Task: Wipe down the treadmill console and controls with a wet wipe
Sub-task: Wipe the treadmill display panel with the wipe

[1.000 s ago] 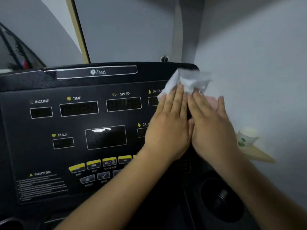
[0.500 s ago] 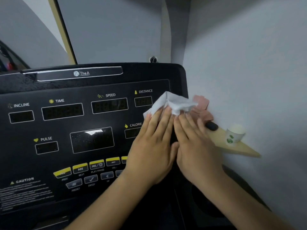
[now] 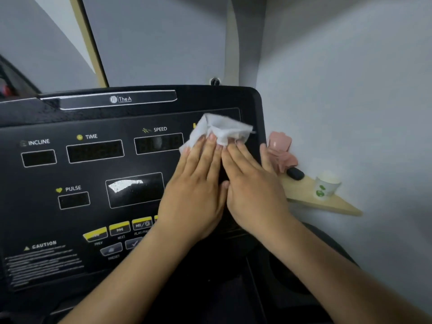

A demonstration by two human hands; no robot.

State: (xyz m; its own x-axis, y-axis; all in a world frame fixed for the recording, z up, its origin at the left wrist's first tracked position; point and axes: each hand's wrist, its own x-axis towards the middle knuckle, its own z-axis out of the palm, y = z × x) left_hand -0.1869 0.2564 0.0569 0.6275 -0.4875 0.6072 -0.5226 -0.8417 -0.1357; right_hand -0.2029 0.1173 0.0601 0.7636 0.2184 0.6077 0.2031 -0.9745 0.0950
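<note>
I have the left grip (image 3: 196, 188) and right grip (image 3: 252, 183) flat with fingers straight, pressing the crumpled wet wipe (image 3: 219, 129), at twelve o'clock from both, onto the console (image 3: 46, 183) marked TheA, with INCLINE, TIME, SPEED, PULSE and CAUTION toward nine.

The console (image 3: 35, 195) in front of you is black plastic, mostly matt, with fine specks along its upper edge. Its central window (image 3: 134, 190) is glossy and throws back a white glare. The badge strip (image 3: 119, 99) has a bright metallic edge. Your wipe (image 3: 219, 129) is a thin white fibrous sheet, soft and crumpled. To your right the shelf (image 3: 327, 203) is pale, smooth wood and the cup (image 3: 326, 185) is paper. The pink thing (image 3: 280, 148) may be shiny plastic, but it is blurred. The wall (image 3: 350, 90) is matt.
</note>
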